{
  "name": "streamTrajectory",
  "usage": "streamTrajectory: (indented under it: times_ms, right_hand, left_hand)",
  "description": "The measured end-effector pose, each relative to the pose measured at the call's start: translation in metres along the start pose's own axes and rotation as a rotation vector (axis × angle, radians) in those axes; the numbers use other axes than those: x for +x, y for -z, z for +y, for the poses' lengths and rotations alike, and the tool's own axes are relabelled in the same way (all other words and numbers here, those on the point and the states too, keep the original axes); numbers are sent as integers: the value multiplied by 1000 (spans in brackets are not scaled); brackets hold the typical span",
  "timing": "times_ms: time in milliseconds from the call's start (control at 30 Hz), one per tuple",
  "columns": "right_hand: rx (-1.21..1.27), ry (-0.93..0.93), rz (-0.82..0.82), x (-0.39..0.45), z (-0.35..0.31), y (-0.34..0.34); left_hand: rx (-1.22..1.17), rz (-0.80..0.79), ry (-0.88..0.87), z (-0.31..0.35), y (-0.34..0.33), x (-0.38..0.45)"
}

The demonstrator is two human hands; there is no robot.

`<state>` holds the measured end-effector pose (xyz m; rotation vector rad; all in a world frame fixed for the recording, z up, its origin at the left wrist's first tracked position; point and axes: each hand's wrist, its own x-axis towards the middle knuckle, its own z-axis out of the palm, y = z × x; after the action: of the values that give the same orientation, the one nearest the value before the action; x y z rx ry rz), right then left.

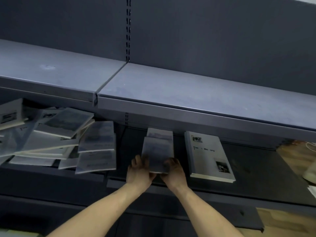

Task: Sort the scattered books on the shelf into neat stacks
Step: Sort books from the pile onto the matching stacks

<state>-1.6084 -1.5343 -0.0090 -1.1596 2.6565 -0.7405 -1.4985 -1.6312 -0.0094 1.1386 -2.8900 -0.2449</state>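
Observation:
A grey-blue book (156,152) lies on a small stack on the dark lower shelf (248,161), slightly offset from the book (159,132) under it. My left hand (139,171) grips its near left corner and my right hand (173,172) grips its near right corner. To the right lies a neat stack topped by a white book (207,155) with a small photo on its cover. A jumble of several scattered books (56,139) covers the shelf's left part, some tilted and overlapping.
A bare grey upper shelf (188,93) juts out above the books and hides their far ends. A slotted upright (128,29) runs up the back panel. Wooden floor (294,154) and a pale shoe (310,173) show at the right.

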Motion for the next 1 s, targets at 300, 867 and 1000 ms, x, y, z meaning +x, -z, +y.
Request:
streamTrajectory:
  times_ms: [300, 867, 1000]
  right_hand:
    - [-157, 71, 98, -11, 4, -14]
    - [-226, 109, -34, 12, 8, -22]
    - [-268, 133, 181, 11, 17, -25]
  left_hand:
    - [-130, 35, -279, -13, -1, 14]
    - [19, 185, -483, -12, -18, 19]
    - [19, 195, -542, -26, -25, 29]
